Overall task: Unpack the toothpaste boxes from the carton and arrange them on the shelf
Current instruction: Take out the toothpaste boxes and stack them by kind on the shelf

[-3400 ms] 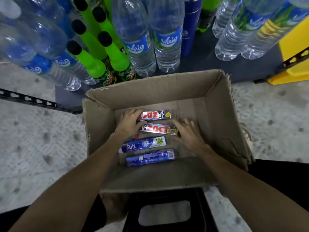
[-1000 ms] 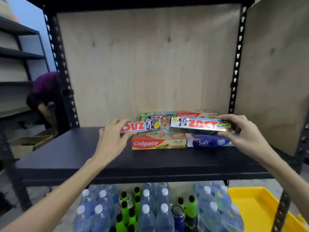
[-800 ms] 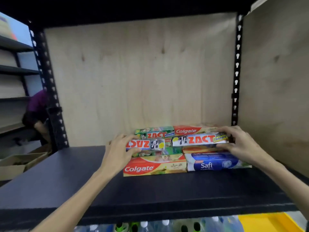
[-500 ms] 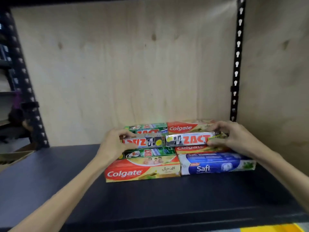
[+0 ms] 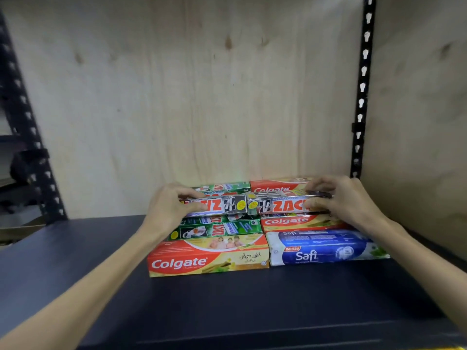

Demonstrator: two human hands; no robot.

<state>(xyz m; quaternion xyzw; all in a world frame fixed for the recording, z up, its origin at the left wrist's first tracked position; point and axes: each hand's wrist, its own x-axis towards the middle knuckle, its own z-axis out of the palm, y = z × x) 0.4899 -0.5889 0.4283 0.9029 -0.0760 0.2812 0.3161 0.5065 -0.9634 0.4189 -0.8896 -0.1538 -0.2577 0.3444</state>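
Two silver Zact toothpaste boxes lie end to end on top of a stack on the dark shelf (image 5: 227, 306). My left hand (image 5: 168, 207) grips the left Zact box (image 5: 222, 205), which reads upside down. My right hand (image 5: 346, 200) grips the right Zact box (image 5: 278, 205). Under them sit green Zact boxes (image 5: 217, 229) and a red Colgate box (image 5: 295, 221). In front lie a large Colgate box (image 5: 207, 257) and a blue Safi box (image 5: 326, 248). The carton is out of view.
A plywood back panel (image 5: 202, 97) and a plywood side panel (image 5: 417, 122) close the shelf bay. Black perforated uprights stand at the left (image 5: 30, 137) and right (image 5: 361, 97). More boxes lie at the back of the stack (image 5: 275, 184).
Since the carton view, both hands carried a Zact box each up to the shelf and lowered them onto the stack. The camera has moved closer.
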